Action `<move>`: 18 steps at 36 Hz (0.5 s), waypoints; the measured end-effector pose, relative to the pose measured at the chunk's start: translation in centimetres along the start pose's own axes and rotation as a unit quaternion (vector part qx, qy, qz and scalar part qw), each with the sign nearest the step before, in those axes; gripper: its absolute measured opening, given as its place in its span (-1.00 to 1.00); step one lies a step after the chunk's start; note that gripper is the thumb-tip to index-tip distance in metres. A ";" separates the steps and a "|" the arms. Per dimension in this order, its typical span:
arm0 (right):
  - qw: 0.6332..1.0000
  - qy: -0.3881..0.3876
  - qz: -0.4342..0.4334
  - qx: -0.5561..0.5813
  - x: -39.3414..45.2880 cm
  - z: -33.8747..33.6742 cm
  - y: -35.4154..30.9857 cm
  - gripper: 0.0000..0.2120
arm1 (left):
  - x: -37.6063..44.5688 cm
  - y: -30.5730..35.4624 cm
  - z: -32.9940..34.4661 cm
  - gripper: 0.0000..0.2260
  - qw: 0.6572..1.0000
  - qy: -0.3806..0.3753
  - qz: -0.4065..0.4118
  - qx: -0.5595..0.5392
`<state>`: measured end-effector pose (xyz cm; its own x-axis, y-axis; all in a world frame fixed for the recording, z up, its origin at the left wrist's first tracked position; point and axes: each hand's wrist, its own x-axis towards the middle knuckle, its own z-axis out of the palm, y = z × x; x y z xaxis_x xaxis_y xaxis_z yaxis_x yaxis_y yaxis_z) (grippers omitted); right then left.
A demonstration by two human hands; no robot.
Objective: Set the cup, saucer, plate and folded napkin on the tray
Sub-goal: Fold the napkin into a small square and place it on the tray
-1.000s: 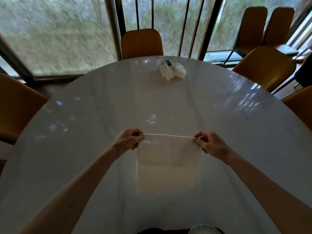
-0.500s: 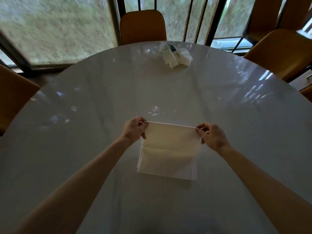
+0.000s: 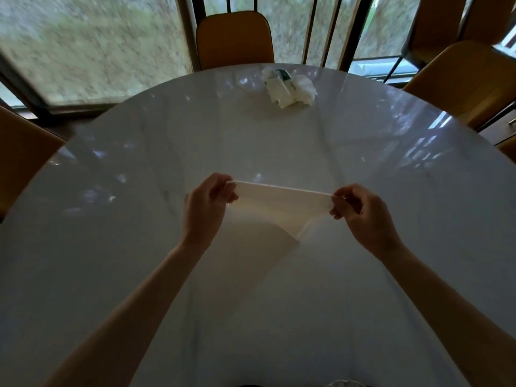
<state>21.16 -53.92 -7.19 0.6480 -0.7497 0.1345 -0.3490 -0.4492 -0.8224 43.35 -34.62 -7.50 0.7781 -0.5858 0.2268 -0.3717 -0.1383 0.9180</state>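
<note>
clearly the napkin [image 3: 282, 210], pinched by its top corners between the left hand [image 3: 205, 210] and right hand [image 3: 363, 216] at frame centre above the table [image 3: 139, 169], looks light and limp, so corner grips suit it.

I'm seeing the napkin [image 3: 282, 203] showing plain cream-white, unpatterned. The table [image 3: 167, 152] is gleaming pale grey-white with faint marble veining. The chairs [image 3: 236, 37] are glowing mustard-orange. The crumpled tissue pack [image 3: 287, 86] is showing white with a green patch.
</note>
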 end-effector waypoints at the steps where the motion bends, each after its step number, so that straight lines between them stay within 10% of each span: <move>1: 1.000 -0.008 -0.007 0.000 -0.8 0.0 0.0 -0.96 | -1.1 -0.2 -0.3 -0.94 1.000 0.005 -0.005 -0.004; 18: 0.960 -0.265 -0.001 -0.086 -14.0 2.7 6.5 -0.86 | -15.4 -7.7 -4.4 -0.89 0.954 -0.251 -0.022 0.162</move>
<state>11.63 -45.01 -15.95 0.8863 -0.4162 -0.2028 -0.4252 -0.5582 -0.7125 36.51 -21.02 -16.63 0.4869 -0.8707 -0.0689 -0.5447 -0.3643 0.7554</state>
